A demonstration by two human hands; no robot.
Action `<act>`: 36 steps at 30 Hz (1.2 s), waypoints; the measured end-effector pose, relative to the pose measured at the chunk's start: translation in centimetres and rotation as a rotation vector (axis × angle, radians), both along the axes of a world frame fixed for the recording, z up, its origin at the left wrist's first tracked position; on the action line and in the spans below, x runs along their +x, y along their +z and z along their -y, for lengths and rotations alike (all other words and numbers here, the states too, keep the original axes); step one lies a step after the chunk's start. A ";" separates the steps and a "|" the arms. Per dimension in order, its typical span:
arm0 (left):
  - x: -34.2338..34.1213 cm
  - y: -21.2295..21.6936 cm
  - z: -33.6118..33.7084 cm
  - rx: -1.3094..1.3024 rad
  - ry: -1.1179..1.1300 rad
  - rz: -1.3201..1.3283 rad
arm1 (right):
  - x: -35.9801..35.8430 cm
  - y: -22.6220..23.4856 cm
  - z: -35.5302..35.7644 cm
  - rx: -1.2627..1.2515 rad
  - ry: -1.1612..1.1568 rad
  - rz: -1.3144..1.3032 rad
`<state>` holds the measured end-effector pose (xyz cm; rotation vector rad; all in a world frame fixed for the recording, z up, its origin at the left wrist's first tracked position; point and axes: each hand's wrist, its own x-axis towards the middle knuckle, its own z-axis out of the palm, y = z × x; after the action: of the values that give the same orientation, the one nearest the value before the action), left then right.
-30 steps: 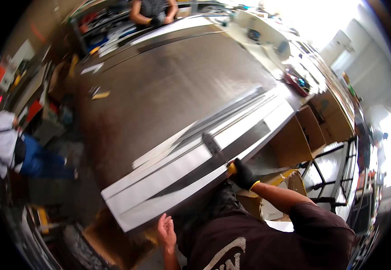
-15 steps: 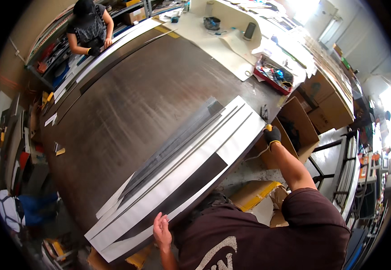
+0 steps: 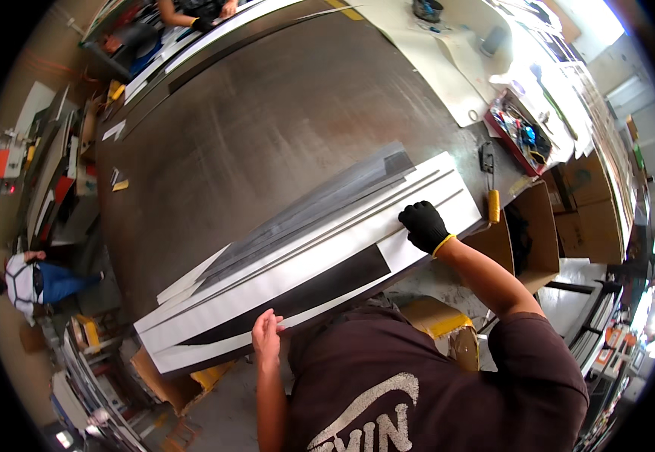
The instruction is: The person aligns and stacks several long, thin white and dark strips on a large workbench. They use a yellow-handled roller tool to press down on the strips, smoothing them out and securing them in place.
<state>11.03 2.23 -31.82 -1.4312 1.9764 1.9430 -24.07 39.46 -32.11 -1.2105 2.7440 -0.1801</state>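
Note:
Long white and dark strips lie stacked on the dark table in front of me. White sheet strips and a black strip are near me, with grey translucent strips behind them. My right hand, in a black glove with a yellow cuff, is curled closed over the right part of the white strips. Whether anything is in it is hidden. My bare left hand is held at the table's front edge beside the black strip, fingers apart and empty. A yellow-handled tool rests at the table's right corner.
A red tray of tools stands at the far right, near cardboard boxes. Across the table a co-worker's gloved hand works on long strips. Another person stands at the left. Small scraps lie on the table's left.
My right hand has left the yellow-handled tool at the table's corner and moved left over the white strips. My left hand stays near the front edge. The view has shifted.

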 end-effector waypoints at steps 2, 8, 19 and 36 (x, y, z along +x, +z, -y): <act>-0.6 -0.2 0.0 0.012 0.065 0.040 | -0.8 -0.6 0.3 0.057 0.054 -0.022; -0.9 -0.9 1.8 -0.022 0.268 0.108 | -2.5 0.1 -2.4 -0.100 0.038 0.270; 0.4 -0.9 3.9 0.038 0.474 0.221 | 0.0 3.4 -3.1 0.076 0.265 0.162; 1.9 4.3 2.1 0.233 0.650 -0.100 | -2.5 9.7 -5.7 -0.224 0.091 0.538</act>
<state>12.98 0.13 -27.53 -2.1188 1.3347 2.4107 -26.55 45.12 -22.42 -1.1268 2.2393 -0.7055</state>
